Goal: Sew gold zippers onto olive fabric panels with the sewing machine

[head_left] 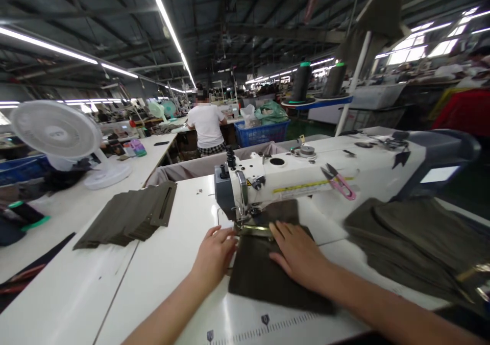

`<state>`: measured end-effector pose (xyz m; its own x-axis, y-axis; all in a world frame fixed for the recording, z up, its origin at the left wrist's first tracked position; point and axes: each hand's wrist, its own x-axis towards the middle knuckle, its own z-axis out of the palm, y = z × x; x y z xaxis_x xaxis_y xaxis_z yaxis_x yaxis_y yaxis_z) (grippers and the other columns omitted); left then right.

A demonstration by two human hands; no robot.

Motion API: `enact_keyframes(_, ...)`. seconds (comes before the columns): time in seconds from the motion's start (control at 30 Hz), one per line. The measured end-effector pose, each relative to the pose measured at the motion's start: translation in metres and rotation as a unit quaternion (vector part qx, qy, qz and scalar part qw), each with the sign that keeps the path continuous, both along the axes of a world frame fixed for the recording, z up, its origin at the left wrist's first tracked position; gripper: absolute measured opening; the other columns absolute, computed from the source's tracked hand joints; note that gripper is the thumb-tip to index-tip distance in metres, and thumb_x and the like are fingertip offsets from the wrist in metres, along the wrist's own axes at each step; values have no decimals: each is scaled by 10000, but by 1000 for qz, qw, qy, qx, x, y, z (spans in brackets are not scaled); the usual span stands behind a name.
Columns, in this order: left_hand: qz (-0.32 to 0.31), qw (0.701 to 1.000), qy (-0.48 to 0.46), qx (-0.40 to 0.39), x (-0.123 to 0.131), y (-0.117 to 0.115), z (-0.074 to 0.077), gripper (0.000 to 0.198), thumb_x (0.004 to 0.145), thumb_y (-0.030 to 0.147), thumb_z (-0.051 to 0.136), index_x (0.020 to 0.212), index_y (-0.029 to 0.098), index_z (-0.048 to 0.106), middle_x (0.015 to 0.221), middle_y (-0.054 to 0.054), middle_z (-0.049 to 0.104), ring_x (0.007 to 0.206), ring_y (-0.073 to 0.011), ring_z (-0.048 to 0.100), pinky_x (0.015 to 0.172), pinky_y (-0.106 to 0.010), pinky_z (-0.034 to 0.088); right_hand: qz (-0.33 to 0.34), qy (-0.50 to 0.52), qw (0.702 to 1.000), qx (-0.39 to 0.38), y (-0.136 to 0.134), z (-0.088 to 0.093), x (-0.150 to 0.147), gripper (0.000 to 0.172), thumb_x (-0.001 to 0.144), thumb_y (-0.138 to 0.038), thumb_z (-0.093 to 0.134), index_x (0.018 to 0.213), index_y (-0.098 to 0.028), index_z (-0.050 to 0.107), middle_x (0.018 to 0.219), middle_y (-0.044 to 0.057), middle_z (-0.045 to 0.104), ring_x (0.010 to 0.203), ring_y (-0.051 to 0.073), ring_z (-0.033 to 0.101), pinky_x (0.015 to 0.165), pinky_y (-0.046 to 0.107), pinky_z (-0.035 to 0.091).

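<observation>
A dark olive fabric panel [264,278] lies on the white bed of a sewing machine [245,181], partly under its presser foot. A shiny gold-coloured strip [257,230] runs across the panel beside the needle area. My left hand [216,253] is at the panel's left edge, close to the presser foot; its fingers are bent and pressed together at the cloth, the thumb partly hidden. My right hand [298,255] lies flat on the panel, fingers stretched, their tips by the strip's right end.
Left of the machine lies a fanned stack of olive panels [126,215]. Pink-handled thread snips [339,181] rest on the machine arm. More olive cloth [417,238] is heaped at the right. A white fan [57,130] stands at left; a person in white [206,125] sits ahead near a blue basket [262,133].
</observation>
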<state>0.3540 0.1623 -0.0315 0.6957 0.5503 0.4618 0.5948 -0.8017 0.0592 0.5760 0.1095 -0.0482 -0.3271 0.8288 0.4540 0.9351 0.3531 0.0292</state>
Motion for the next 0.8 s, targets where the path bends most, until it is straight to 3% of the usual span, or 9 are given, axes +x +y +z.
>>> enact_keyframes(0.1,-17,997,-19,-70,-4,-29,3,126,819,134,530,873,203,619,913,-26,636,846,-165,596,910,-398,400,51,-29,996,72,-51,-16,-10,428,713,-185,486,1117,-62,552,1084,169,612,882,290,582,705,396,486)
enact_keyframes(0.2,-12,994,-35,-107,-2,-44,4,164,811,125,524,918,205,619,939,-38,627,886,-187,579,908,-409,401,87,18,990,108,-76,-14,-20,339,701,-67,403,968,-85,612,912,140,666,743,237,599,615,328,480)
enact_keyframes(0.3,-16,988,-75,-131,4,-44,9,219,827,113,490,993,208,598,988,-49,619,920,-192,557,851,-371,433,122,160,980,-11,-68,13,-21,298,793,-79,346,865,-146,627,740,73,657,667,182,595,604,276,466)
enact_keyframes(0.37,-39,985,-97,-135,8,-40,12,223,823,117,500,1007,207,587,1015,-53,613,944,-191,548,836,-353,433,106,256,952,-129,-55,37,-16,278,859,-169,350,850,-184,627,733,39,653,677,161,604,618,249,460)
enact_keyframes(0.43,-70,984,-109,-125,13,-34,13,209,816,121,508,989,204,590,996,-52,621,929,-183,555,829,-346,427,83,324,922,-198,-43,56,-12,258,873,-260,379,839,-209,630,762,20,667,712,163,615,652,246,458)
enact_keyframes(0.53,-91,982,-135,-100,14,-23,14,198,827,109,475,947,197,605,958,-50,637,898,-168,569,805,-326,424,84,369,900,-217,-35,69,-11,268,866,-323,388,831,-222,633,778,12,675,738,177,619,676,256,456)
enact_keyframes(0.73,-30,990,-130,-48,3,-13,21,242,819,88,426,877,197,635,898,-46,662,829,-175,590,745,-336,412,86,351,905,-224,-37,68,-11,280,861,-342,381,826,-233,637,773,17,676,715,184,620,654,258,460)
enact_keyframes(0.8,-55,990,-124,-49,3,-19,24,261,816,81,418,920,199,626,913,-43,661,846,-171,586,761,-335,402,76,350,907,-220,-36,69,-11,267,854,-346,395,832,-234,637,781,15,678,723,182,620,662,253,459)
